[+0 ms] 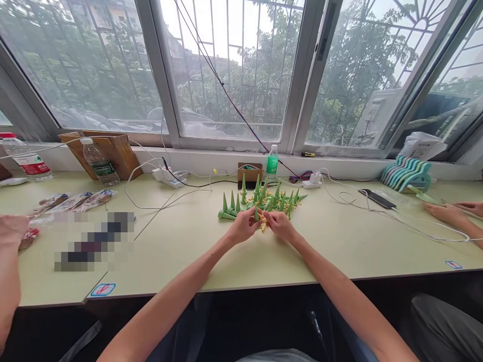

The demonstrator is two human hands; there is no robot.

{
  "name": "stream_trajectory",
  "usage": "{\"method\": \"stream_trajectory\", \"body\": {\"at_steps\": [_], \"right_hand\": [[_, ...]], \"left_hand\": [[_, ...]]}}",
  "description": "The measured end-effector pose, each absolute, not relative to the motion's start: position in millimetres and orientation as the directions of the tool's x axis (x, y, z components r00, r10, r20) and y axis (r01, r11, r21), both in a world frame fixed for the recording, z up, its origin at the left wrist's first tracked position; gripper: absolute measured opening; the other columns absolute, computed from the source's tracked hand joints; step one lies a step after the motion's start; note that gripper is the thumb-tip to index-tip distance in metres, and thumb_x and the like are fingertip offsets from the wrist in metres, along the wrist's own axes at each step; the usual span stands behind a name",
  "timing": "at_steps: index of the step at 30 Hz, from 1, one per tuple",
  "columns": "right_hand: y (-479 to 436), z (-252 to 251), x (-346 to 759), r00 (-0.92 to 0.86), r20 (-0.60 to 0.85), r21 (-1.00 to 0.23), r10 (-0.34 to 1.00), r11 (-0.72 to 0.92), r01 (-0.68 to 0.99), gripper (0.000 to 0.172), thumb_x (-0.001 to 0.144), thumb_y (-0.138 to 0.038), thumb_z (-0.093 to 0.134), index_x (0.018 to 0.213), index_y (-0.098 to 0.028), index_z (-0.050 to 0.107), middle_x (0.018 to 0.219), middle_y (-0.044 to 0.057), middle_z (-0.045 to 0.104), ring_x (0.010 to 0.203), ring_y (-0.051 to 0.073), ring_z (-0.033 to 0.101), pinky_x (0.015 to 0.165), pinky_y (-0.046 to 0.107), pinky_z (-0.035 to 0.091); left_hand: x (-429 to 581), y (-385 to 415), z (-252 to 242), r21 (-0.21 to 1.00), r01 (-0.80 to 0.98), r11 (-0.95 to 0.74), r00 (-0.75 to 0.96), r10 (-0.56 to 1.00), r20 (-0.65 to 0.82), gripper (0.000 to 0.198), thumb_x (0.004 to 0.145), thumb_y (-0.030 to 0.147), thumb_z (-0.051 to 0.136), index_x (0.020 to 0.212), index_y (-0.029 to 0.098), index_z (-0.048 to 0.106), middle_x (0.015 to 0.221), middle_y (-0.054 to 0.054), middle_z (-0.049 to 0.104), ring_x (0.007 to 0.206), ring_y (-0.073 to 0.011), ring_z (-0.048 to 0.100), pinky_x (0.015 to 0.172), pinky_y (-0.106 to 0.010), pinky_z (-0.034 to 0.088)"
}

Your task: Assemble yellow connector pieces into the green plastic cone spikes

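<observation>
- A green cone point(256, 215) is held at the centre of the frame, pinched firmly between the thumb and fingers of the left hand point(242, 227).
- The right hand point(279, 224) is curled just beside it, fingertips drawn close; whether a yellow piece point(263, 227) is gripped there cannot be told.
- Upright cones point(277, 191) just beyond the hands could be toppled if a knuckle were pushed forward; the held cone could be dropped through a loosened pinch.
- Counted: three bottles point(272, 162), two at left, one at centre; one dark phone point(377, 198) at right; the crowded cones cannot be counted surely.
</observation>
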State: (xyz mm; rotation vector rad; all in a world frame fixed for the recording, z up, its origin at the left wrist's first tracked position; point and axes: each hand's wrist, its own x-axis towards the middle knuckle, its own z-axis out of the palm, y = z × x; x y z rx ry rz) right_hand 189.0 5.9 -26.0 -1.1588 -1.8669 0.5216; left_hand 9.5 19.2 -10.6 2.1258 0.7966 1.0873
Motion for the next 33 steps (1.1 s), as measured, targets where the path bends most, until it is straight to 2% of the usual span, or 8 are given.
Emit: {"method": "stream_trajectory", "body": {"at_steps": [6, 8, 12, 14, 21, 24, 29, 33], "right_hand": [[-1.2, -19.0, 187.3, -0.212, 0.46, -0.747, 0.862, 0.505, 0.433, 0.036, 0.089, -0.053, 0.05, 0.082, -0.018, 0.057, 0.063, 0.0, 0.059, 0.05, 0.012, 0.048, 0.049, 0.023, 0.036], [-0.7, -19.5, 187.4, -0.218, 0.451, -0.745, 0.865, 0.5, 0.443, 0.037, 0.089, -0.053, 0.048, 0.08, -0.018, 0.056, 0.06, 0.0, 0.057, 0.049, 0.012, 0.046, 0.049, 0.024, 0.036], [3.4, -23.3, 188.4, -0.221, 0.455, -0.701, 0.863, 0.5, 0.508, 0.051, 0.092, -0.057, 0.039, 0.059, -0.019, 0.047, 0.049, -0.002, 0.046, 0.047, 0.011, 0.043, 0.049, 0.024, 0.034], [4.0, -23.9, 188.7, -0.218, 0.452, -0.702, 0.865, 0.496, 0.511, 0.055, 0.094, -0.057, 0.034, 0.056, -0.019, 0.044, 0.047, -0.002, 0.045, 0.048, 0.011, 0.044, 0.052, 0.024, 0.035], [-2.8, -17.6, 187.5, -0.241, 0.447, -0.749, 0.861, 0.508, 0.426, 0.033, 0.09, -0.05, 0.049, 0.089, -0.018, 0.057, 0.066, 0.0, 0.061, 0.048, 0.011, 0.048, 0.05, 0.023, 0.038], [-1.9, -18.7, 188.1, -0.249, 0.444, -0.738, 0.861, 0.509, 0.444, 0.033, 0.091, -0.049, 0.047, 0.083, -0.018, 0.056, 0.061, -0.001, 0.058, 0.048, 0.011, 0.046, 0.049, 0.024, 0.037], [3.9, -24.7, 189.2, -0.25, 0.456, -0.686, 0.854, 0.516, 0.513, 0.051, 0.095, -0.053, 0.035, 0.058, -0.019, 0.046, 0.048, -0.002, 0.045, 0.047, 0.011, 0.042, 0.051, 0.024, 0.034], [2.4, -23.7, 188.5, -0.222, 0.447, -0.729, 0.866, 0.497, 0.471, 0.048, 0.095, -0.053, 0.035, 0.065, -0.019, 0.05, 0.048, -0.003, 0.048, 0.045, 0.01, 0.043, 0.052, 0.024, 0.036]], "left_hand": [[9.1, 20.1, -9.4, 0.754, 0.235, -0.613, 0.448, 0.757, 0.476, 0.021, 0.081, 0.032, 0.062, 0.093, 0.016, 0.058, 0.066, 0.001, 0.056, 0.054, -0.0105, 0.054, 0.051, -0.022, 0.046], [9.1, 19.6, -9.6, 0.756, 0.232, -0.612, 0.447, 0.758, 0.476, 0.021, 0.08, 0.032, 0.063, 0.092, 0.016, 0.058, 0.065, 0.001, 0.056, 0.054, -0.0105, 0.054, 0.05, -0.022, 0.046], [10.1, 18.7, -10.9, 0.752, 0.228, -0.618, 0.465, 0.748, 0.474, 0.021, 0.08, 0.033, 0.063, 0.09, 0.016, 0.058, 0.064, 0.001, 0.056, 0.051, -0.0095, 0.052, 0.049, -0.022, 0.045], [10.7, 18.9, -11.5, 0.75, 0.228, -0.621, 0.467, 0.746, 0.475, 0.02, 0.08, 0.032, 0.063, 0.089, 0.016, 0.058, 0.064, 0.001, 0.056, 0.052, -0.0093, 0.052, 0.049, -0.022, 0.045], [9.4, 21.0, -10.6, 0.751, 0.234, -0.617, 0.41, 0.763, 0.499, 0.02, 0.08, 0.031, 0.063, 0.091, 0.016, 0.058, 0.067, 0.001, 0.057, 0.054, -0.0102, 0.053, 0.051, -0.023, 0.046], [9.2, 20.2, -10.6, 0.746, 0.24, -0.621, 0.418, 0.76, 0.498, 0.019, 0.081, 0.032, 0.062, 0.091, 0.016, 0.057, 0.066, 0.001, 0.056, 0.054, -0.0102, 0.052, 0.051, -0.023, 0.045], [10.0, 19.3, -11.8, 0.726, 0.265, -0.635, 0.463, 0.744, 0.482, 0.017, 0.082, 0.031, 0.061, 0.09, 0.017, 0.057, 0.068, 0.001, 0.057, 0.051, -0.009, 0.05, 0.05, -0.022, 0.044], [10.0, 21.3, -12.4, 0.72, 0.283, -0.634, 0.455, 0.75, 0.481, 0.017, 0.082, 0.03, 0.059, 0.092, 0.016, 0.056, 0.069, 0.0, 0.057, 0.052, -0.0091, 0.051, 0.051, -0.022, 0.044]]}}
